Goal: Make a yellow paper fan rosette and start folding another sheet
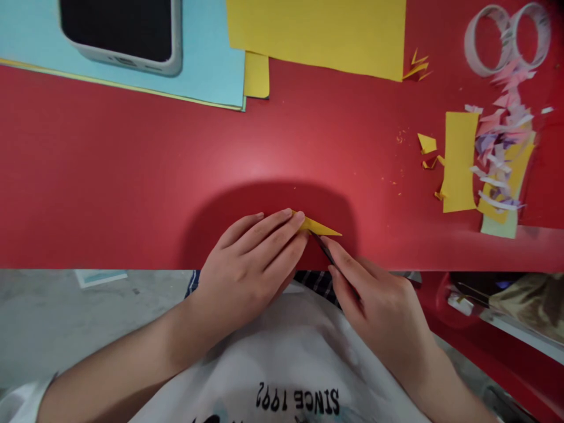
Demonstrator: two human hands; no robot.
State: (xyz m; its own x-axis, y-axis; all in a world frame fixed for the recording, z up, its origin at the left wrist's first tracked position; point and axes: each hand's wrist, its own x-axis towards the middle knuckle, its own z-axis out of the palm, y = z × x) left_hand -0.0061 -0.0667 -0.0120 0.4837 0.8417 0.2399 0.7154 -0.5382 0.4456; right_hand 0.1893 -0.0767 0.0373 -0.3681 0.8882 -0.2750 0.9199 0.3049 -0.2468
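Note:
My left hand point(253, 258) lies flat near the front edge of the red table, its fingers stretched out over a folded piece of yellow paper point(324, 228). Only the paper's pointed right end and a bit of its upper edge show; the rest is under the fingers. In my right hand point(374, 294) is a slim dark pointed tool point(324, 249), held between thumb and fingers. Its tip meets the lower edge of the yellow paper beside my left fingertips. The tool's back end is hidden in the hand, so its exact kind is unclear.
A phone point(118, 29) lies on blue paper sheets point(207, 64) at the back left. Beside them is a large yellow sheet point(317, 35). On the right are two tape rolls point(473, 50), a yellow strip point(460, 161), and pink and white paper scraps point(502, 126). The table point(110, 176) ends just before my body.

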